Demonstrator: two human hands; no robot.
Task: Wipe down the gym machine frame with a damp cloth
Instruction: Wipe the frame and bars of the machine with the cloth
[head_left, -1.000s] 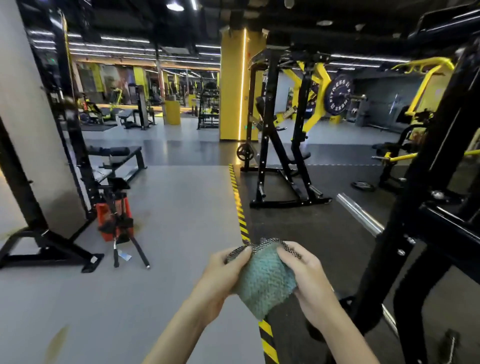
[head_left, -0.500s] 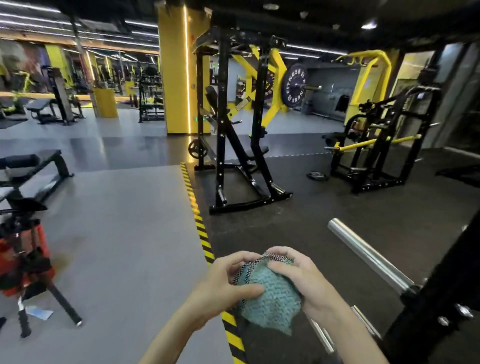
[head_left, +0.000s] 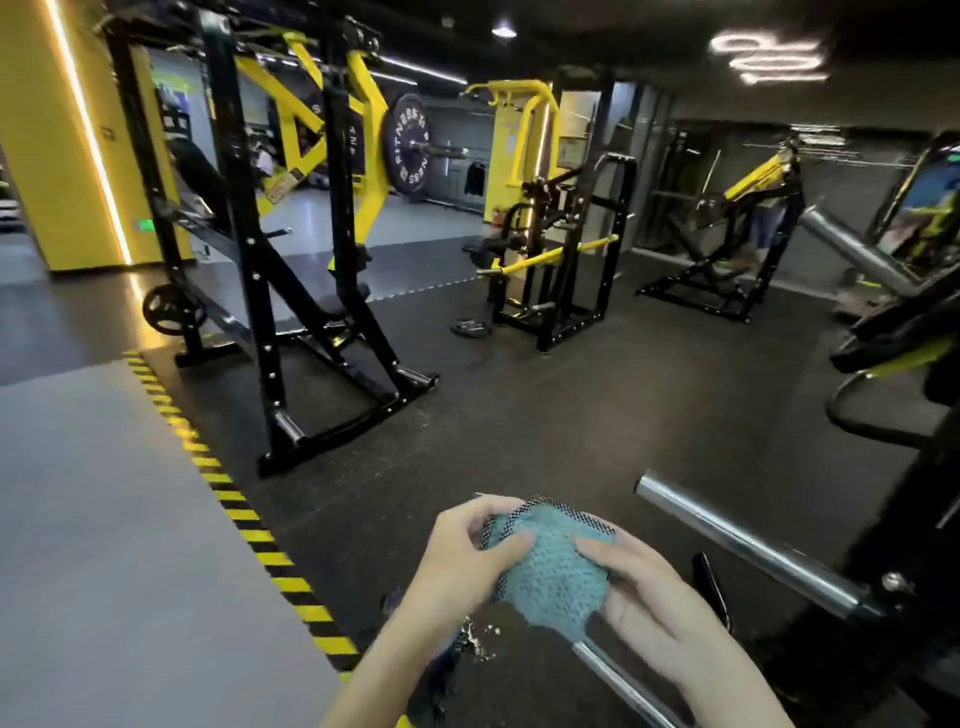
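Note:
A teal cloth (head_left: 553, 577) with a black-and-white mesh edge sits bunched between both hands at the bottom centre. My left hand (head_left: 462, 556) grips its left side with the thumb across the front. My right hand (head_left: 649, 603) cups its right side with the fingers curled round it. The black gym machine frame (head_left: 904, 525) rises at the right edge, apart from the cloth. Its chrome bar (head_left: 737, 545) sticks out toward me just right of my hands.
A black and yellow plate-loaded machine (head_left: 291, 249) stands ahead on the left, and two more machines (head_left: 561, 244) stand further back. A yellow-black hazard stripe (head_left: 244, 514) divides grey floor from black rubber mat. A yellow pillar (head_left: 57, 135) is at the far left.
The view has swung to the right, so the bench and red stand left the frame. Both hands have kept hold of the cloth and bunched it tighter.

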